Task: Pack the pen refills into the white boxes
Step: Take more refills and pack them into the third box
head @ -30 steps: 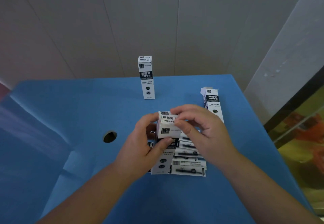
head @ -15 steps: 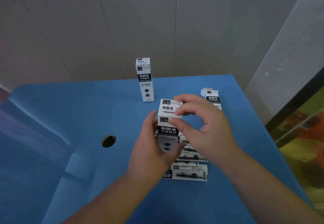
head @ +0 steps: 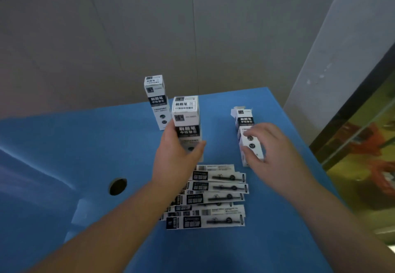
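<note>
Closest to me, just behind my two hands, the pen refills (head: pixel 213 198) lie fanned in their flat sleeves on the blue worktop (head: pixel 267 240), none of them touched right now. A second ago both hands were working at the top of one white box over this pile; now they have split. My left hand (head: pixel 177 155) is wrapped round the lower half of that closed box (head: pixel 186 121), upright, and has carried it forward, past the refills, toward the far standing box (head: pixel 155 99) that sits just beyond and to the left of it. I take that to mean this box is filled, shut and being set aside with the finished one. My right hand (head: pixel 269 144) has let go and swung out to the right, where its curled fingers meet the open box (head: pixel 245 131), whose top flaps stand up; motion blur stops me telling whether it truly grips the box or only touches it. That box lies right under those fingers, and the refills sit just back and left of that hand, so loading it looks like the next job.
</note>
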